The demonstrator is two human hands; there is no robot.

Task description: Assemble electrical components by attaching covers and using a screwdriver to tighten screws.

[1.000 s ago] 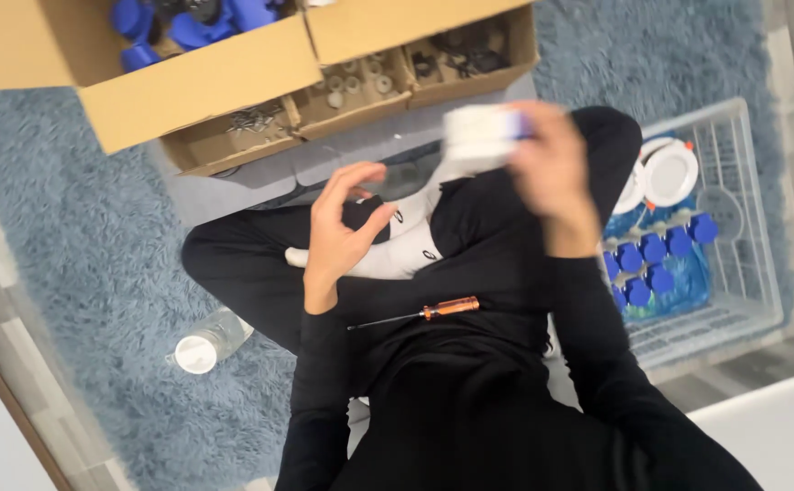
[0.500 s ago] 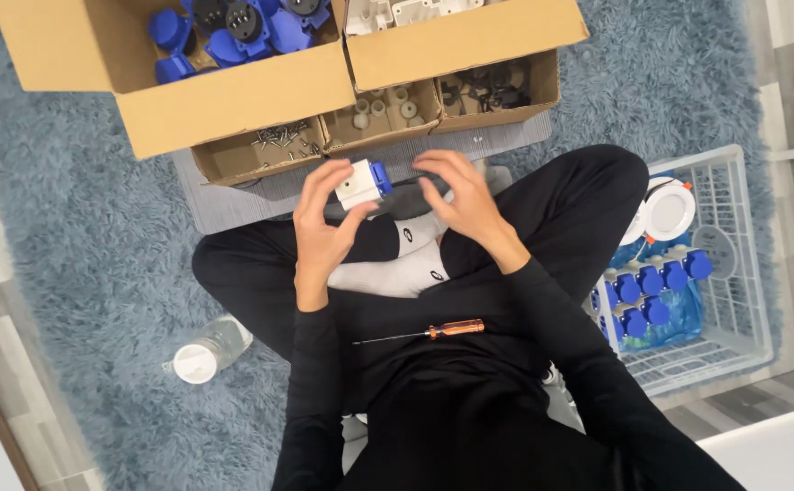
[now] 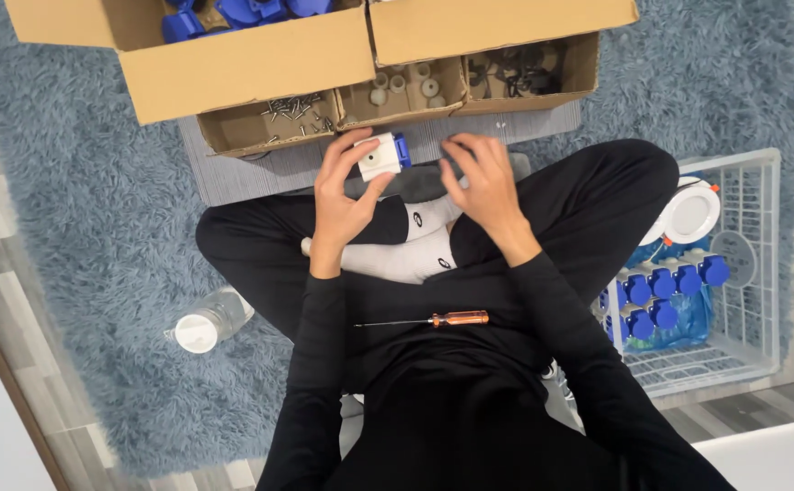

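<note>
I sit cross-legged on a blue shaggy rug. My left hand [image 3: 342, 195] grips a small white and blue plastic part [image 3: 383, 155] held above my legs, just in front of the cardboard trays. My right hand [image 3: 483, 186] hovers beside it with fingers spread and nothing in it, over a grey mat [image 3: 260, 173]. A screwdriver with an orange handle [image 3: 429, 320] lies across my lap.
Low cardboard trays [image 3: 397, 95] hold screws and small parts; a bigger box [image 3: 233, 59] holds blue pieces. A white wire basket [image 3: 733, 273] on my right contains several blue-and-white parts and a white disc. A clear plastic bottle [image 3: 210, 320] lies on the rug at left.
My right hand passed the white and blue part down to my left hand, then let go. Both hands dropped from near the camera toward the trays.
</note>
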